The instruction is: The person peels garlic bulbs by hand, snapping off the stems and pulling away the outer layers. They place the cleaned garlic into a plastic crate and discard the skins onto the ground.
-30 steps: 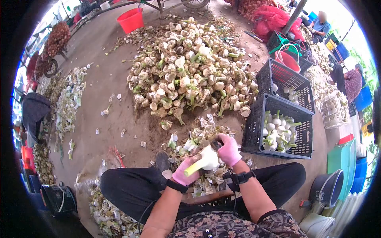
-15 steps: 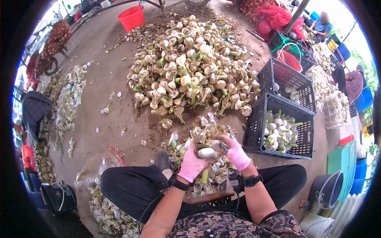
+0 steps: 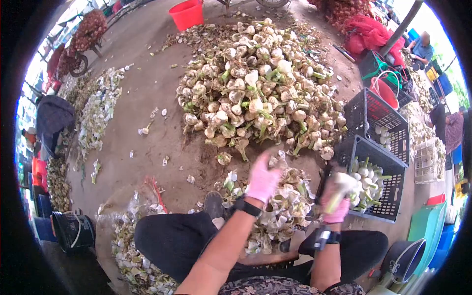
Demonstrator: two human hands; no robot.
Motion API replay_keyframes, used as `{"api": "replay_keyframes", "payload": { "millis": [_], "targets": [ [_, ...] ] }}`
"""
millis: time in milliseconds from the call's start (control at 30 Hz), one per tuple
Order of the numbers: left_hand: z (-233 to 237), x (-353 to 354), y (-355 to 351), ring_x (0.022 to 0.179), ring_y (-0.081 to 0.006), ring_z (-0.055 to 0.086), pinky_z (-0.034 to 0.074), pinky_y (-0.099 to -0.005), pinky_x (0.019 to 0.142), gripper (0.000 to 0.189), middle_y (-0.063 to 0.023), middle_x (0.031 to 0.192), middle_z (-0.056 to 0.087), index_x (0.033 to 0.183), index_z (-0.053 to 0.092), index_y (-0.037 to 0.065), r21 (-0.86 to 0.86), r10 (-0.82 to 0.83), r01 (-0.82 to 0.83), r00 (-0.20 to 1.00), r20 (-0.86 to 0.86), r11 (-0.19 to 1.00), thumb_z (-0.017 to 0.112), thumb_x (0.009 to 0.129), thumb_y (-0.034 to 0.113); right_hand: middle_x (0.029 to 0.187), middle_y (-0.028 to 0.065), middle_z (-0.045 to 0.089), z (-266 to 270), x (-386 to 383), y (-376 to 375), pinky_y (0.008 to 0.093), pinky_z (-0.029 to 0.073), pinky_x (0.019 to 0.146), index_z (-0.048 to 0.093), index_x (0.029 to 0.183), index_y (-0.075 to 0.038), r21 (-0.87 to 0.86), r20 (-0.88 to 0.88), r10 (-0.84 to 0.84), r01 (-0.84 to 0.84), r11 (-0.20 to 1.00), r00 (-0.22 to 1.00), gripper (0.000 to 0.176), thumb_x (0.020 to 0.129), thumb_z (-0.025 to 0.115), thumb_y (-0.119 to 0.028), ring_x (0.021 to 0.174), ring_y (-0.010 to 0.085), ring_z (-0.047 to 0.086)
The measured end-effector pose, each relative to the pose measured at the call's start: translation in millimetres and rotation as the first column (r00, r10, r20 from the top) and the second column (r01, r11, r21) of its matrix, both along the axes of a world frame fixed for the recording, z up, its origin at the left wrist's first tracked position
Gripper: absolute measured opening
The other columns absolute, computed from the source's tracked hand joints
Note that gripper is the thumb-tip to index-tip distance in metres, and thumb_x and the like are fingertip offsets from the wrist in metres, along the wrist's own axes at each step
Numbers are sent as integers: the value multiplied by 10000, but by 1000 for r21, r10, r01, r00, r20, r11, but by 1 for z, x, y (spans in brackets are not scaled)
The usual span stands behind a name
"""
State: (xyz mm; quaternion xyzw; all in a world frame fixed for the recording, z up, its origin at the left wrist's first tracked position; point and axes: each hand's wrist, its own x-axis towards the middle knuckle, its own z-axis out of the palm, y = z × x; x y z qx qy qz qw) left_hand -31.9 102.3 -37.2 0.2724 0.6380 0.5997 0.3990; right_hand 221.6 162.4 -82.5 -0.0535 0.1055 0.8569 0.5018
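Observation:
In the head view my right hand [image 3: 335, 201], in a pink glove, grips a peeled white garlic bulb [image 3: 345, 181] whose pale green stem points down. This hand is blurred, at the near left corner of a black crate [image 3: 396, 189] with several peeled garlic bulbs [image 3: 366, 179] inside. My left hand [image 3: 263, 179], also gloved in pink, reaches forward with its fingers stretched out and smeared at the tips. It hovers between the large heap of unpeeled garlic [image 3: 255, 93] and the peelings [image 3: 285, 211] lying between my legs.
Behind the near crate stands a second black crate [image 3: 366, 110] with a red bucket [image 3: 384, 92] beyond it. Another red bucket [image 3: 187, 14] is behind the heap. More peelings [image 3: 101, 110] lie to the left. A person [image 3: 422, 49] sits at the far right.
My hands have parted from around the bulb. The right hand has carried it rightward to the crate; the left has moved forward toward the heap. The view has shifted left.

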Motion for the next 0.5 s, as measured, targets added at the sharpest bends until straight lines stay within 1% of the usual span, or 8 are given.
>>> {"api": "replay_keyframes", "payload": {
  "millis": [67, 133, 267, 333, 367, 433, 467, 500],
  "targets": [
    [-25, -50, -2, 1157, -365, 491, 404, -389, 972, 476, -227, 1212, 539, 1219, 544, 92, -124, 194, -220, 963, -189, 968, 674, 779, 218, 1294, 153, 511, 2, 27, 25, 350, 511, 891, 461, 1299, -42, -63, -397, -101, 83, 995, 912, 443, 887, 567, -166, 1064, 240, 590],
    [-77, -94, -12, 1169, -372, 471, 401, -401, 976, 499, -225, 1236, 515, 1215, 542, 91, -433, 19, -378, 771, -637, 819, 670, 738, 164, 1299, 138, 516, 22, 21, 26, 320, 482, 936, 448, 1315, -32, -328, -590, -269, 79, 941, 761, 462, 887, 570, -154, 1088, 205, 580],
    [-160, -123, -31, 1144, -386, 478, 406, -409, 965, 471, -228, 1279, 470, 1157, 572, 73, -540, -149, -325, 738, -659, 776, 624, 689, 81, 1233, 113, 571, -8, -15, 18, 317, 422, 981, 544, 1215, -13, -176, 69, -28, 40, 984, 997, 368, 892, 574, -188, 1164, 194, 518],
    [-173, -118, -38, 1072, -384, 526, 426, -411, 930, 343, -240, 1215, 514, 1054, 624, 62, -447, -80, -357, 702, -708, 820, 572, 715, 43, 1098, 106, 616, 7, -53, 1, 374, 458, 896, 566, 1164, -41, -133, 602, 199, -148, 980, 773, 367, 863, 612, -247, 958, 230, 578],
    [-172, -112, -38, 1058, -374, 535, 434, -403, 919, 337, -220, 1176, 541, 1052, 623, 62, -422, -78, -367, 672, -737, 829, 568, 719, 47, 1036, 100, 623, -9, -57, 0, 382, 468, 844, 544, 1171, -44, -70, 610, 287, -311, 948, 738, 374, 859, 616, -238, 919, 238, 575],
    [-149, -98, -33, 1029, -354, 553, 448, -385, 899, 320, -185, 1105, 583, 1046, 619, 68, -398, -77, -302, 705, -705, 866, 561, 732, 60, 971, 99, 637, 0, -78, -8, 350, 493, 757, 526, 1191, -23, -126, 862, 330, -469, 874, 384, 406, 841, 638, -196, 879, 227, 591],
    [-131, -89, -29, 1013, -344, 561, 453, -377, 889, 309, -170, 1073, 596, 1042, 617, 74, -393, -92, -221, 764, -638, 893, 557, 739, 70, 968, 116, 649, -1, -82, -11, 334, 503, 748, 548, 1178, -16, -165, 928, 319, -552, 817, 194, 416, 823, 668, -197, 899, 213, 600],
    [-137, -79, -29, 974, -332, 574, 459, -377, 865, 296, -156, 1038, 603, 1040, 609, 91, -249, -81, -150, 684, -725, 957, 549, 751, 78, 955, 119, 653, -6, -87, -14, 339, 497, 762, 559, 1166, -19, -13, 997, -41, -669, 743, -66, 423, 796, 690, -179, 894, 226, 606]
  ]
}}
